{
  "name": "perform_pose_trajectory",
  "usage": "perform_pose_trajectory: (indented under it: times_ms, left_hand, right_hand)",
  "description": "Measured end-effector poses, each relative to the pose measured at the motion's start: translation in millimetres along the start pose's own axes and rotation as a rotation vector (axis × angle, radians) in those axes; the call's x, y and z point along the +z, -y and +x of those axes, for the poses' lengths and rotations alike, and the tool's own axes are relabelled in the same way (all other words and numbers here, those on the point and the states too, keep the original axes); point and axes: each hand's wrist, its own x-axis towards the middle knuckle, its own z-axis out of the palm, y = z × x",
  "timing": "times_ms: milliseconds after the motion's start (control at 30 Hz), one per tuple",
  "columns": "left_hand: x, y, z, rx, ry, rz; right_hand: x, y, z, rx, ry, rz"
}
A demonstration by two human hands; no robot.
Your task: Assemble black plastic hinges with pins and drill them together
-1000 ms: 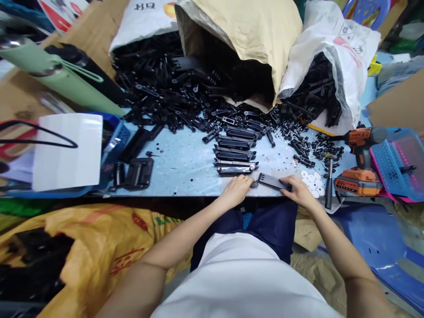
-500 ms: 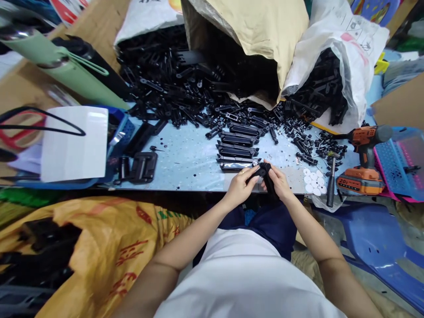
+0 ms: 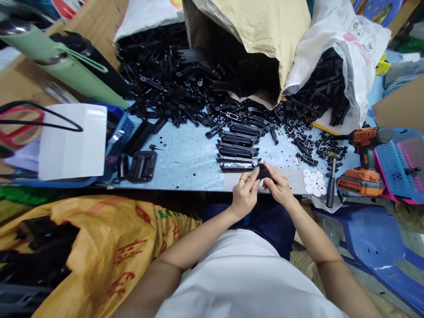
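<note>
A black plastic part (image 3: 263, 171) is between both hands at the table's front edge; much of it is covered by fingers. My left hand (image 3: 245, 194), with a ring on one finger, pinches its left side. On the other side, my right hand (image 3: 278, 186) grips it between thumb and fingers. Just beyond my left hand lies a stacked row of long black plastic arms (image 3: 237, 151). Behind that row are loose black pieces (image 3: 258, 120).
Black parts spill from a brown paper bag (image 3: 265, 26) and a white sack (image 3: 354, 39). To the right are white discs (image 3: 314, 182), a hammer (image 3: 331, 183) and a cordless drill (image 3: 364, 159). A black block (image 3: 143, 167) lies left; a yellow sack (image 3: 109, 238) stands below.
The black part has been turned in my hands, and its long section pointing toward me no longer shows. My left hand has shifted slightly toward my body; my right fingers have changed their hold.
</note>
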Motion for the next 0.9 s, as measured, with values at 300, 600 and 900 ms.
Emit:
perform_pose_trajectory:
  times_ms: [300,600,900]
  left_hand:
    - [2.0,-2.8,8.4,0.118,-0.212,-0.011]
    - [-20.0,13.8,27.3,0.261,0.019,-0.086]
    - [-15.3,25.2,21.0,0.055,0.123,-0.195]
  right_hand:
    - [18.8,18.8,-2.2,-0.217,-0.248,-0.163]
    - [21.5,12.5,-5.1,-0.226,-0.277,-0.159]
    - [32.9,-2.2,-9.1,-0.079,-0.169,-0.193]
